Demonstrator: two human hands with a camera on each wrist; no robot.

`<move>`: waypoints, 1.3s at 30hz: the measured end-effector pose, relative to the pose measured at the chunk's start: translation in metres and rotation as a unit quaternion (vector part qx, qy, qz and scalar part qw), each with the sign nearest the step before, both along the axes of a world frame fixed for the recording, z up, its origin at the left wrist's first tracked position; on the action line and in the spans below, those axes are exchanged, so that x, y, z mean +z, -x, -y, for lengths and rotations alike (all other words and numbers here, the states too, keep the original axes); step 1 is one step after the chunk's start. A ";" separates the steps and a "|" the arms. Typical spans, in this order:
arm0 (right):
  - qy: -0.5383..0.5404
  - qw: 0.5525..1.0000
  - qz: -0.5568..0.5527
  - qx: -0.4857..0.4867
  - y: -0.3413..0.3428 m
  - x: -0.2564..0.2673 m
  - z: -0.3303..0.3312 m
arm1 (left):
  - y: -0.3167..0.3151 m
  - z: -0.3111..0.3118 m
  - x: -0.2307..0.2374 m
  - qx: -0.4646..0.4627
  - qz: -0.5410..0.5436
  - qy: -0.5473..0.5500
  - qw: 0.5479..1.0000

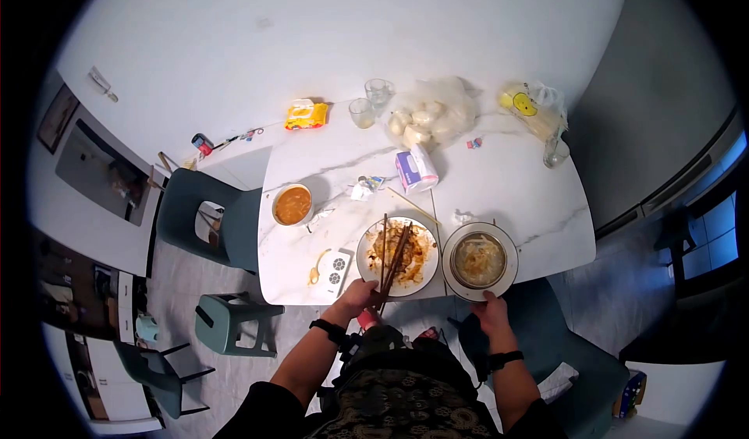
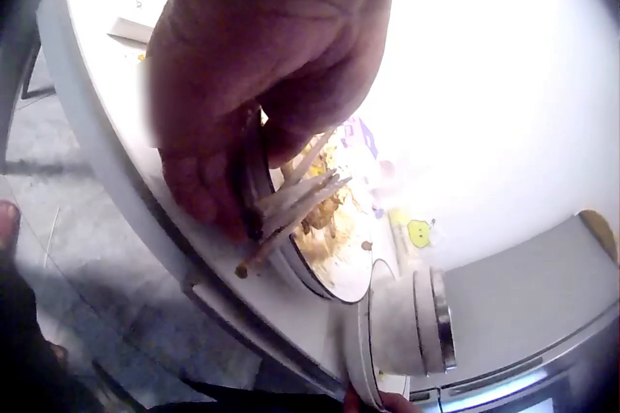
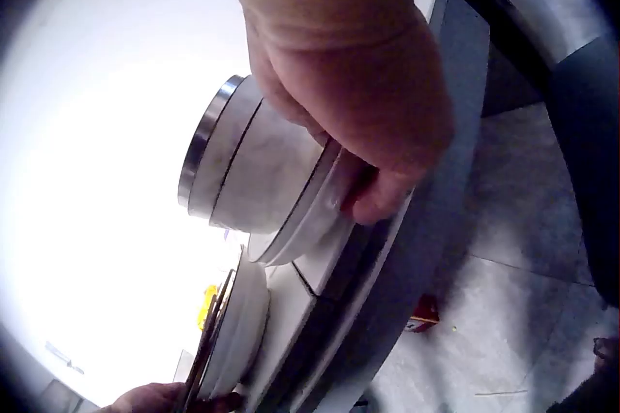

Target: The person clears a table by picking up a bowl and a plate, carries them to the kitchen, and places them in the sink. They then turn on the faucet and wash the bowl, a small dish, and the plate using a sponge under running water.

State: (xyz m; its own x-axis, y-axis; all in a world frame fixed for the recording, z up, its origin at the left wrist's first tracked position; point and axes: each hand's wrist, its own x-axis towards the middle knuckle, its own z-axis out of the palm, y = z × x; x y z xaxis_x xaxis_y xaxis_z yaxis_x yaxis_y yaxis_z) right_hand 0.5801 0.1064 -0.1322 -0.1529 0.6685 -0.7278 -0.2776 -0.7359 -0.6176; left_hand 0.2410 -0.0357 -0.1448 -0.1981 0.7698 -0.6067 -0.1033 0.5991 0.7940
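My left hand (image 1: pixel 361 293) grips the near rim of a white plate (image 1: pixel 413 287) smeared with reddish-brown food scraps, thumb above and fingers below in the left wrist view. Several brown chopsticks (image 1: pixel 395 263) lie across this plate, their ends jutting past its near edge beside the hand. To its right, my right hand (image 1: pixel 489 313) pinches the near rim of another white plate (image 1: pixel 511 261). On that plate stands a stack of bowls (image 3: pixel 262 166), the top one steel-rimmed and holding pale, cloudy leftovers (image 1: pixel 479 260). Both plates are at the table's front edge.
A bowl of orange-brown soup (image 1: pixel 293 205) stands left on the marble-patterned table (image 1: pixel 328 158). Behind the plates are a tissue pack (image 1: pixel 417 170), a bag of pale buns (image 1: pixel 433 119) and glasses (image 1: pixel 362 113). A single chopstick (image 1: pixel 413 205) lies there too. Chairs (image 1: pixel 199 213) flank the table.
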 end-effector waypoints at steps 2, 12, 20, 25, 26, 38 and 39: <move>-0.007 1.000 -0.002 -0.012 0.001 0.003 0.001 | 0.006 0.002 -0.017 -0.034 -0.049 -0.031 0.998; -0.022 0.999 -0.030 0.018 -0.007 0.000 0.013 | 0.014 -0.003 -0.017 -0.097 -0.111 -0.037 0.988; 0.000 0.999 -0.037 0.006 -0.005 -0.001 0.020 | -0.005 -0.006 0.064 0.055 0.274 0.159 0.947; -0.002 1.000 -0.013 -0.026 0.007 0.009 0.017 | -0.016 -0.002 0.058 0.003 0.246 0.155 0.957; -0.004 0.999 -0.013 -0.029 0.010 0.013 0.016 | -0.017 0.002 0.058 0.015 0.253 0.145 0.956; -0.053 0.998 0.028 0.005 -0.004 0.025 0.016 | 0.011 0.027 0.100 0.024 0.204 0.023 0.978; -0.052 0.998 0.032 0.010 -0.006 0.029 0.016 | 0.013 0.028 0.105 0.035 0.193 0.021 0.980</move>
